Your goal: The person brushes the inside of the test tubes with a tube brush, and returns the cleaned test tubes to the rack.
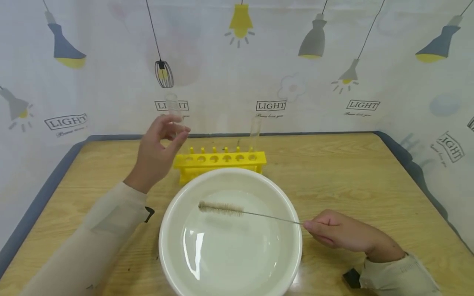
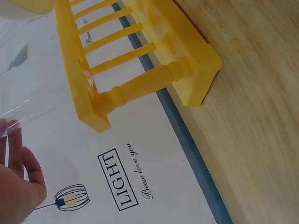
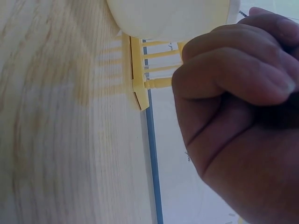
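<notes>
My left hand (image 1: 157,150) pinches a clear glass test tube (image 1: 172,105) near the left end of a yellow test tube rack (image 1: 222,159). The tube stands nearly upright, tilted a little; whether its lower end is in a hole I cannot tell. In the left wrist view, the fingertips (image 2: 14,128) lie against the glass. My right hand (image 1: 342,230) grips the thin wire handle of a test tube brush (image 1: 222,208). Its bristled head hangs over a white basin (image 1: 168,222) that holds clear water. A second test tube (image 1: 255,131) stands in the rack's right end.
The basin sits on a wooden table (image 1: 344,172), close in front of the rack. Behind the table's far edge hangs a pale backdrop (image 1: 222,74) printed with lamps, and it continues along both sides.
</notes>
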The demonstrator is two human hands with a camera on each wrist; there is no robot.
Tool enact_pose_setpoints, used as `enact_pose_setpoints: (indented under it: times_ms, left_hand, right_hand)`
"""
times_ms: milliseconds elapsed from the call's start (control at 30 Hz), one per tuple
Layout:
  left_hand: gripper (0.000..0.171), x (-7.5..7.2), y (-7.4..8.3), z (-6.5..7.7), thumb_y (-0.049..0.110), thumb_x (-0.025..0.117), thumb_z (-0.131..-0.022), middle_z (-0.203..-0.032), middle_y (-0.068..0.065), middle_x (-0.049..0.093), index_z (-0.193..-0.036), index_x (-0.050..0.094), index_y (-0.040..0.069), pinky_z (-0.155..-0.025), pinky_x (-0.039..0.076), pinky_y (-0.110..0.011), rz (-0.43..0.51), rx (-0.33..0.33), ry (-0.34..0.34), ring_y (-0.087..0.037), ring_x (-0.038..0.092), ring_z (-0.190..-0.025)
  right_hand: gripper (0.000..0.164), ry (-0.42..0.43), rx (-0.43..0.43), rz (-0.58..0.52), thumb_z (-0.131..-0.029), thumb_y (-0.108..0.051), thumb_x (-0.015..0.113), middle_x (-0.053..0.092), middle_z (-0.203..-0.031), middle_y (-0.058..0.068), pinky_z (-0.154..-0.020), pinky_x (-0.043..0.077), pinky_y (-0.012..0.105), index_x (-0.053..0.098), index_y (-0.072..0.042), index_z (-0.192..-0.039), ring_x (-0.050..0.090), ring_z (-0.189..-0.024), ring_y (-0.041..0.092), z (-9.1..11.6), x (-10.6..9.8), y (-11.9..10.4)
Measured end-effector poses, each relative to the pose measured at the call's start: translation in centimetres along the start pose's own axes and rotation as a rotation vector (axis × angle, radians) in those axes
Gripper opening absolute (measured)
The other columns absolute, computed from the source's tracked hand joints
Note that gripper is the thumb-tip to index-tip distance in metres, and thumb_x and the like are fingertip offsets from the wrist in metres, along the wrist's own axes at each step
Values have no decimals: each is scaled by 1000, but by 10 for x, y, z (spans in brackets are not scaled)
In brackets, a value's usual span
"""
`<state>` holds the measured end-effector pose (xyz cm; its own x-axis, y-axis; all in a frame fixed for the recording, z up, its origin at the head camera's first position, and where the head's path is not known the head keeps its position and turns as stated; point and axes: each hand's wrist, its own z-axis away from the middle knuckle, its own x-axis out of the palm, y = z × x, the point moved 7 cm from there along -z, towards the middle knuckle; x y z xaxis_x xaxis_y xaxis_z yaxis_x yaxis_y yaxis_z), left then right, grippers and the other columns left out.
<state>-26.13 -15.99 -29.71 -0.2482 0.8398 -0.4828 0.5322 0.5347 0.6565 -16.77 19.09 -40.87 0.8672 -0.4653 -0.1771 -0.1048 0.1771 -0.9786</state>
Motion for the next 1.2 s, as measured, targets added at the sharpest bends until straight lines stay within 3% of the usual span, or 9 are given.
enact_pose_setpoints:
  times_ms: [133, 267, 500, 833, 1100, 1200]
  left_hand:
    - [34, 5, -4, 3, 17, 59, -90, -102, -3, 65, -122, 49, 13, -81, 43, -21, 9, -41, -23, -6, 57, -84]
    - [34, 11, -20, 6, 26, 59, -90, -100, 4, 65, -121, 49, 19, -81, 44, -24, 6, -81, -37, -3, 58, -86]
    - [35, 18, -41, 17, 35, 59, -89, -99, 8, 64, -118, 50, 19, -81, 45, -34, 24, -143, -66, -5, 60, -90]
    - [36, 23, -51, 28, 35, 58, -89, -101, 5, 66, -121, 48, 21, -84, 44, -39, 2, -207, -102, -10, 61, -93]
    - [36, 23, -56, 30, 34, 59, -89, -99, 6, 66, -120, 47, 20, -82, 45, -37, -3, -196, -102, -8, 60, -92]
    - [35, 25, -58, 30, 36, 58, -89, -99, 7, 66, -119, 47, 22, -82, 45, -36, -2, -194, -112, -7, 60, -91]
  right_hand:
    - [43, -7, -5, -4, -100, 0, 25, 29, -46, 12, -34, 21, 21, 35, -1, -58, 26, -37, 10, -1, 1, 0]
    - [43, -12, -34, -6, -99, 2, 24, 29, -46, 11, -34, 22, 21, 35, 0, -58, 25, -37, 14, -1, 1, -1]
    - [43, -7, -50, 0, -99, 4, 23, 29, -47, 11, -35, 23, 22, 34, -1, -58, 25, -38, 17, -1, 4, 0]
    - [43, -8, -41, 6, -99, 3, 24, 29, -47, 11, -34, 23, 22, 33, -1, -57, 25, -37, 16, -4, 6, -1]
    - [42, 18, -35, 38, -99, 3, 26, 28, -47, 10, -34, 23, 22, 35, -2, -58, 25, -38, 14, -6, 3, -5]
    - [41, 39, -17, 25, -99, 2, 26, 27, -47, 9, -34, 22, 22, 56, 2, -71, 23, -38, 14, -5, 0, -6]
